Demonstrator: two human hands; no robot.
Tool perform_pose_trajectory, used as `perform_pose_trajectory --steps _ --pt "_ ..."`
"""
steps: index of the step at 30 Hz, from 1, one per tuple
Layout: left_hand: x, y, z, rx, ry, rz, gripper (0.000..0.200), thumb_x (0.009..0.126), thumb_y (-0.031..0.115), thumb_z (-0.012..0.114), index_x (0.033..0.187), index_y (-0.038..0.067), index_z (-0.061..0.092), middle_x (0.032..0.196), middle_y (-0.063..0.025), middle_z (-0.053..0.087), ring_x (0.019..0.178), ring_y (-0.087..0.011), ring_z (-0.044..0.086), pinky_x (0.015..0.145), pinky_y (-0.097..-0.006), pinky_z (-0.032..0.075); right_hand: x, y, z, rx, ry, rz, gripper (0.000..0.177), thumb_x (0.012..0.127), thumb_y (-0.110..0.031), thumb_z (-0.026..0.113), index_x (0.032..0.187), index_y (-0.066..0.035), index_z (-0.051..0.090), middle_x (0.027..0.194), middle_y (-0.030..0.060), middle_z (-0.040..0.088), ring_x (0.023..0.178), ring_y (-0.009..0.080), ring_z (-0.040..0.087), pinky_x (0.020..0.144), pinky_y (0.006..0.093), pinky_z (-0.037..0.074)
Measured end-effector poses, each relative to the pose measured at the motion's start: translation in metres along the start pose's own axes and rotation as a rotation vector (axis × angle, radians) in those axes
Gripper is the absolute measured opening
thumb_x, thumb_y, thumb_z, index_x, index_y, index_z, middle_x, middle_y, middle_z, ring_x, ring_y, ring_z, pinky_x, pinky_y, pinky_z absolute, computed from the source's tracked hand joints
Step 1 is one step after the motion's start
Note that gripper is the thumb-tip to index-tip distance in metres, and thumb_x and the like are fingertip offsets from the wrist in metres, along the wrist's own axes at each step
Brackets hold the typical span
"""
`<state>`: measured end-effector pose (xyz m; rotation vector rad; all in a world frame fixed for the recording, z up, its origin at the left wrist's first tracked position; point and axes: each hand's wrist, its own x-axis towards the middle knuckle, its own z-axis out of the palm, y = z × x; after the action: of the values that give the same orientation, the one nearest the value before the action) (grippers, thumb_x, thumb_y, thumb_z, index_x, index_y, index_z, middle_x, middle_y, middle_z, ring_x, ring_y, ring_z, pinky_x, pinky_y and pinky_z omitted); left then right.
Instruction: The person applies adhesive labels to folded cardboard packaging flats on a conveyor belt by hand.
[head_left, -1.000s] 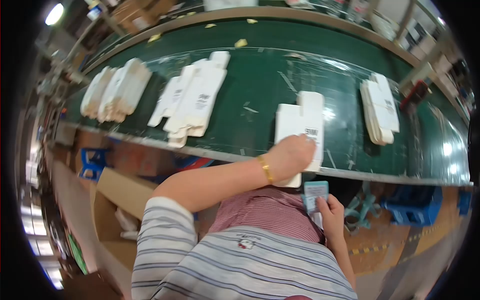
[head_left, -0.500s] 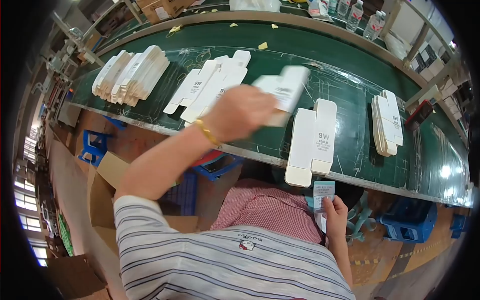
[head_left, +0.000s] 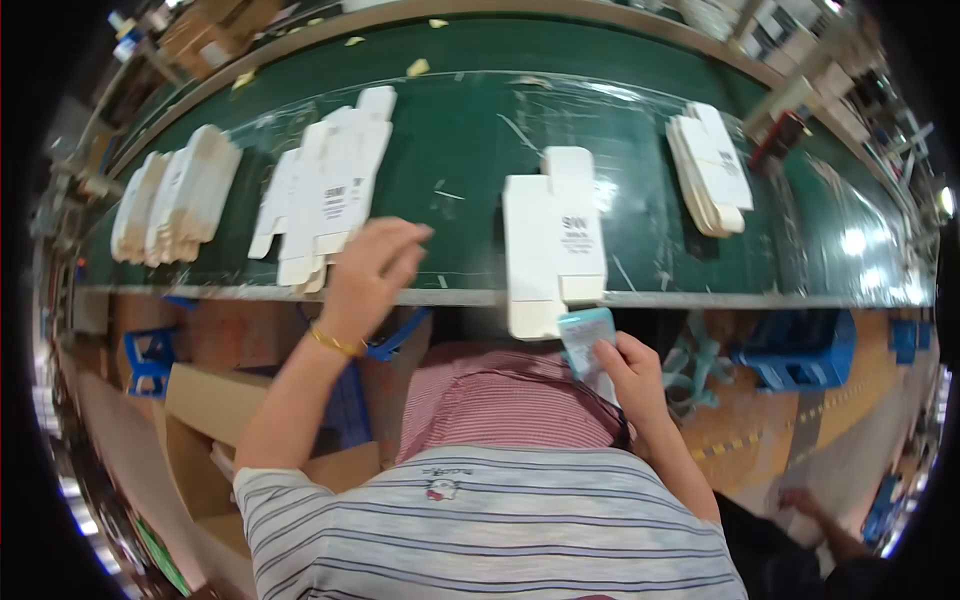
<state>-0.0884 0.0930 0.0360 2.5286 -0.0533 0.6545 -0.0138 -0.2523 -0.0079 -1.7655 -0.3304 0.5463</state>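
Beside the lower edge of the middle pile of flat white cartons (head_left: 345, 165), my left hand (head_left: 375, 275) hovers with slightly curled, parted fingers and nothing in them. A yellow bracelet circles that wrist. My right hand (head_left: 637, 375) is closed on a pale blue-backed strip of labels (head_left: 588, 335), pinched between thumb and fingers below the table edge. Just above the strip, one flat carton printed 9W (head_left: 575, 225) lies on the green table, its lower flap jutting over the front edge.
Stacked cartons (head_left: 190, 195) stand at the left of the green table (head_left: 450, 130), and a banded bundle (head_left: 712, 170) lies at the right near a dark red object (head_left: 778, 140). Below are an open cardboard box (head_left: 205, 400) and blue stools (head_left: 800, 350). Another person's hand (head_left: 800, 503) shows lower right.
My left hand has moved left and down; the carton it carried is out of it, and the middle pile looks rearranged. My right hand still holds the label strip. The view has shifted.
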Motion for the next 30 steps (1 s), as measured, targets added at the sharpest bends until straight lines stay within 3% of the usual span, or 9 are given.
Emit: perform_pose_trajectory --steps 5,7,8,10,15,17,22,25,30 --pt "0.009 0.108 0.078 -0.840 -0.370 -0.395 0.034 0.082 0.008 0.073 0.116 0.004 0.068 0.105 -0.0069 0.067 0.090 -0.0130 0.064 0.079 -0.0261 0.052 -0.003 -0.007 -0.006 -0.085 0.035 -0.183 0.017 0.090 -0.015 0.067 0.088 0.001 0.064 0.077 0.0062 0.060 0.070 0.0131 0.053 0.063 0.0282 0.043" --pt "0.014 0.114 0.091 -0.796 -0.329 -0.275 0.028 0.082 0.007 0.073 0.110 0.004 0.071 0.097 -0.0056 0.068 0.082 -0.0115 0.063 0.072 -0.0239 0.051 -0.004 -0.016 -0.013 -0.108 0.029 -0.332 0.017 0.089 -0.014 0.067 0.096 0.002 0.066 0.083 0.0079 0.063 0.077 0.0153 0.059 0.070 0.0289 0.047" --pt "0.018 0.118 0.093 -0.813 -0.330 -0.239 0.027 0.082 0.006 0.073 0.109 0.004 0.071 0.096 -0.0053 0.068 0.080 -0.0113 0.063 0.072 -0.0239 0.051 -0.006 -0.017 -0.017 -0.031 0.036 -0.247 0.025 0.088 -0.011 0.066 0.111 0.000 0.066 0.095 0.0100 0.067 0.089 0.0180 0.063 0.081 0.0305 0.049" --pt "0.025 0.127 0.093 -0.814 -0.362 -0.178 0.025 0.082 0.004 0.072 0.107 0.005 0.072 0.094 -0.0055 0.068 0.075 -0.0107 0.062 0.069 -0.0241 0.051 -0.008 -0.034 -0.024 0.015 -0.004 -0.220 0.029 0.089 -0.010 0.065 0.116 0.000 0.064 0.099 0.0102 0.067 0.090 0.0174 0.063 0.082 0.0299 0.049" --pt "0.031 0.137 0.101 -0.790 -0.361 -0.153 0.025 0.082 0.003 0.073 0.107 0.002 0.070 0.092 -0.0056 0.068 0.077 -0.0103 0.062 0.069 -0.0224 0.052 -0.001 -0.040 -0.039 -0.011 0.056 -0.196 0.021 0.090 -0.008 0.063 0.109 0.001 0.068 0.088 0.0057 0.068 0.076 0.0108 0.059 0.069 0.0242 0.047" --pt "0.029 0.141 0.104 -0.809 -0.337 -0.196 0.026 0.083 0.004 0.073 0.108 0.001 0.068 0.092 -0.0052 0.068 0.077 -0.0094 0.062 0.068 -0.0214 0.052 0.002 -0.039 -0.034 -0.059 0.140 -0.206 0.012 0.090 -0.009 0.064 0.091 0.003 0.066 0.071 0.0033 0.059 0.063 0.0084 0.049 0.057 0.0254 0.041" --pt "0.032 0.144 0.101 -0.912 -0.346 -0.367 0.026 0.086 0.006 0.072 0.110 -0.001 0.065 0.091 -0.0033 0.068 0.076 -0.0071 0.062 0.067 -0.0197 0.051 0.008 -0.037 -0.026 -0.030 0.233 -0.237 0.026 0.090 -0.013 0.068 0.074 0.004 0.056 0.064 0.0032 0.049 0.060 0.0070 0.040 0.052 0.0272 0.035" --pt "0.037 0.139 0.100 -0.871 -0.300 -0.324 0.020 0.087 0.007 0.072 0.104 -0.003 0.069 0.090 -0.0043 0.069 0.075 -0.0076 0.063 0.066 -0.0200 0.051 0.011 -0.034 -0.024 0.035 0.217 -0.189 0.028 0.090 -0.016 0.069 0.073 0.004 0.057 0.064 0.0026 0.050 0.060 0.0076 0.040 0.052 0.0275 0.035" --pt "0.042 0.120 0.097 -0.845 -0.287 -0.370 0.016 0.090 0.009 0.068 0.100 -0.003 0.071 0.088 -0.0072 0.069 0.074 -0.0089 0.064 0.063 -0.0217 0.051 0.020 -0.037 -0.027 0.054 0.035 -0.192 0.019 0.093 -0.016 0.063 0.099 0.002 0.066 0.074 0.0056 0.064 0.068 0.0104 0.056 0.063 0.0283 0.047"
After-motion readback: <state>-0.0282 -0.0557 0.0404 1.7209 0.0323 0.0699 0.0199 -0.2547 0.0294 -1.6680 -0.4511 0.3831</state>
